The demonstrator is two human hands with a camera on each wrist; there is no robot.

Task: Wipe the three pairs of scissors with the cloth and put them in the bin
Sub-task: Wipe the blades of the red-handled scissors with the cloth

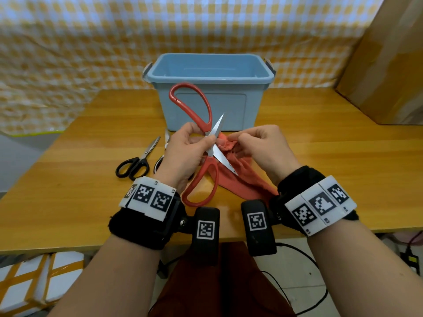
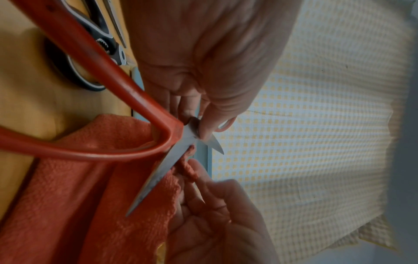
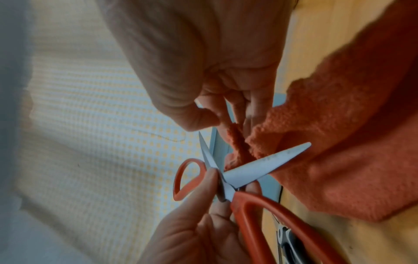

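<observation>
My left hand (image 1: 194, 143) pinches the red-handled scissors (image 1: 201, 110) at the pivot, above the table and in front of the blue bin (image 1: 210, 88). Their blades are spread wide; one points up at the bin, the other (image 1: 225, 162) down toward me. My right hand (image 1: 251, 143) pinches a bunched fold of the orange cloth (image 1: 231, 172) just right of the pivot. In the left wrist view the cloth (image 2: 90, 205) hangs under the lower blade (image 2: 158, 173). Black-handled scissors (image 1: 137, 163) lie on the table to the left. A third pair (image 1: 160, 161) is mostly hidden behind my left hand.
The wooden table (image 1: 332, 168) has bare surface to the right of my hands. A cardboard box (image 1: 389, 65) stands at the back right. A yellow checked cloth (image 1: 68, 42) covers the wall behind the bin.
</observation>
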